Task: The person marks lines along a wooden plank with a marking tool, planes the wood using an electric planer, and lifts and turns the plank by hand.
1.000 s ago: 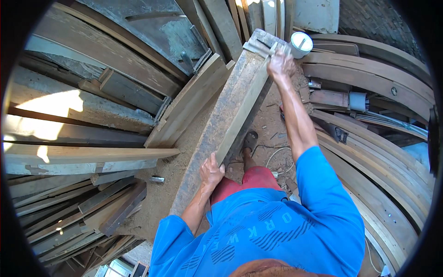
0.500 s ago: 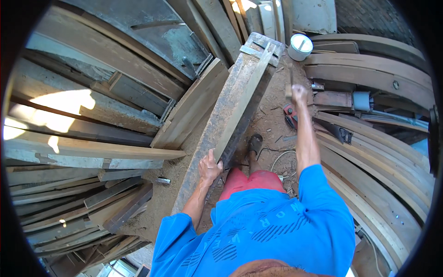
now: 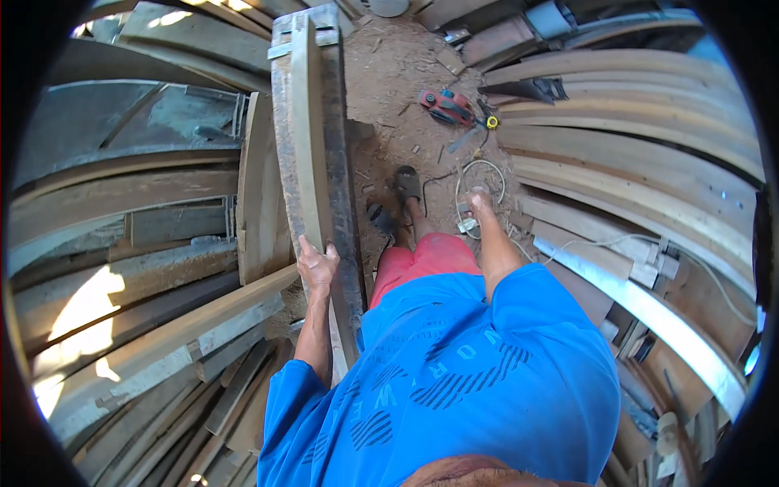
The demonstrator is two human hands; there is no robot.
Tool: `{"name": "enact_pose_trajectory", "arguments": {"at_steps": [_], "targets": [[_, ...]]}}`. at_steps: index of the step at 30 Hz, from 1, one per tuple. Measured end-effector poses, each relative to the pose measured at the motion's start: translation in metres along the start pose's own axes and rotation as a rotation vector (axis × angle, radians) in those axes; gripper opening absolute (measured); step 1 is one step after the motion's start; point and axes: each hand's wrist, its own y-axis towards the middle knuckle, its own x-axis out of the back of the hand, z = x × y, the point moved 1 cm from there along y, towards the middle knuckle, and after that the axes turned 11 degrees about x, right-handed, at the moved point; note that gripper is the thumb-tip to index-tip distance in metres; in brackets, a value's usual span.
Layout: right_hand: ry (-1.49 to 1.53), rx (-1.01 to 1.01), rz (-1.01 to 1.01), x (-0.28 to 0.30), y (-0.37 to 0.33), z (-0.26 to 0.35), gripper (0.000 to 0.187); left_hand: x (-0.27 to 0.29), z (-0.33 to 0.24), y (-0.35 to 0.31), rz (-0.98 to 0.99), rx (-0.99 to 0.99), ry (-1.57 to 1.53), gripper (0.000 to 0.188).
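A long wooden strip [image 3: 305, 122] lies lengthwise on the worn bench [image 3: 335, 105], its far end at a small wooden crosspiece [image 3: 280, 50]. My left hand [image 3: 317, 261] grips its near end, thumb on one side and fingers on the other. Low on the right, my right hand [image 3: 479, 200] hangs beside my thigh, over a looped pale cord [image 3: 501, 174] and its white connector [image 3: 466, 225]. Its fingers look curled but are blurred, so whether they hold anything is unclear.
A red power planer [image 3: 446, 105] sits on the sawdust-covered floor, with a saw [image 3: 535, 89] nearby. Stacked boards [image 3: 600, 146] line the right side, and more timber [image 3: 162, 203] crowds the left. A white bucket [image 3: 389, 6] stands at the far edge.
My right hand has come down and back from its raised place farther out, where it held a blurred wooden tool. The view has turned right; my left hand stays at the strip.
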Motion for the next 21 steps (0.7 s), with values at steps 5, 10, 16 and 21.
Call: {"name": "enact_pose_trajectory", "arguments": {"at_steps": [5, 10, 16, 21], "targets": [[0.014, 0.087, -0.248, 0.08, 0.034, -0.111, 0.025, 0.002, -0.022, 0.001, 0.086, -0.008, -0.006, 0.054], [-0.027, 0.04, -0.39, 0.137, -0.027, -0.051, 0.04, 0.006, -0.004, -0.005, 0.083, 0.03, -0.003, 0.056], [-0.148, 0.177, -0.617, 0.165, -0.073, -0.026, 0.049, 0.009, -0.003, -0.005, 0.093, -0.009, -0.025, 0.057], [-0.813, 0.663, -0.472, 0.094, -0.051, -0.079, 0.032, -0.001, -0.01, -0.002, 0.025, -0.101, -0.025, 0.062]]}}
